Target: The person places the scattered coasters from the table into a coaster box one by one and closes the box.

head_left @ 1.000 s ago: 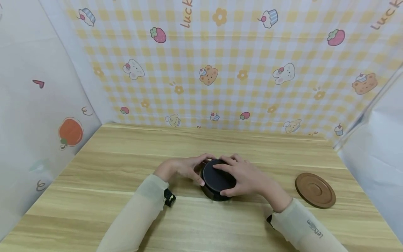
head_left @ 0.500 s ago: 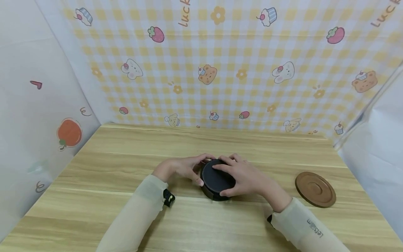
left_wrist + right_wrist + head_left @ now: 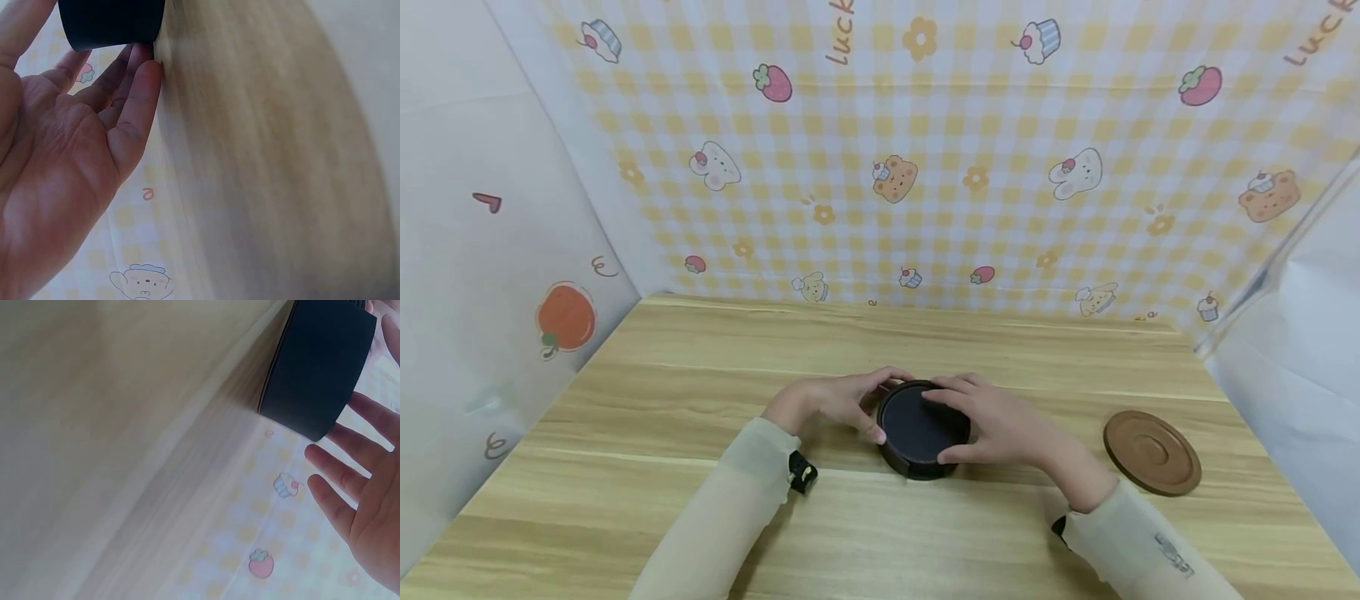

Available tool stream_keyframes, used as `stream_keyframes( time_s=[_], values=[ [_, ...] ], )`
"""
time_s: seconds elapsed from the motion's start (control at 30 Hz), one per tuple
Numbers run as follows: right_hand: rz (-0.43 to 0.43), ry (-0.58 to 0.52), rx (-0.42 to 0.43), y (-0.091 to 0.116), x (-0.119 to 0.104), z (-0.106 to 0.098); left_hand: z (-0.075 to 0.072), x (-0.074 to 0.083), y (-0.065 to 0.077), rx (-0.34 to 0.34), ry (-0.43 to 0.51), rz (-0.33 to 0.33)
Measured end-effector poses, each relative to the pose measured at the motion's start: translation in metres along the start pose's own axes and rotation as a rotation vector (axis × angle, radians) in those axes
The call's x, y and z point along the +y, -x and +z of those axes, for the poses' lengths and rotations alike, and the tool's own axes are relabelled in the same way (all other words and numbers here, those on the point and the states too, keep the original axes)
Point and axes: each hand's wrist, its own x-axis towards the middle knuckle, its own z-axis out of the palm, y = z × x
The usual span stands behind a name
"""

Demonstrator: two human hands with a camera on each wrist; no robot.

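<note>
A round black coaster holder [image 3: 917, 471] stands on the table in the middle of the head view. A black coaster [image 3: 917, 429] lies flat inside its rim. My left hand [image 3: 842, 402] holds the holder from the left, thumb at the near side and fingers round the far side; the left wrist view shows the holder's smooth dark wall [image 3: 112, 22] by those fingers. My right hand [image 3: 1011, 427] is spread over the right edge, forefinger and thumb by the rim. In the right wrist view its fingers [image 3: 340, 469] are loosely extended beside the holder, pinching nothing.
A brown round wooden coaster [image 3: 1152, 452] with a ringed centre lies on the right of the wooden table [image 3: 700, 358]. A yellow checked cloth [image 3: 850, 233] hangs behind, and white sheets [image 3: 1315, 333] close off both sides.
The right hand has shifted slightly to the right and loosened from the black coaster, which now sits level within the rim. The left hand has stayed in place.
</note>
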Motion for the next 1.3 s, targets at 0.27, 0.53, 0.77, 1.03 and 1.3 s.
stream_keyframes(
  time_s=[0.27,0.53,0.77,1.03,1.3],
  values=[
    [0.019,0.021,0.040,0.030,0.018,-0.006,0.000,-0.002,-0.001,0.005,0.015,0.010],
    [0.134,0.065,0.096,0.076,0.040,-0.017,0.002,-0.001,0.001,0.017,0.044,-0.007],
    [0.208,0.089,0.174,0.117,0.061,-0.026,0.003,0.000,0.002,0.019,0.052,-0.016],
    [0.284,0.012,0.235,0.159,0.099,-0.024,0.002,0.001,0.002,0.023,0.057,-0.017],
    [0.329,0.006,0.193,0.182,0.125,-0.022,0.003,0.000,0.002,0.026,0.050,-0.010]
  ],
)
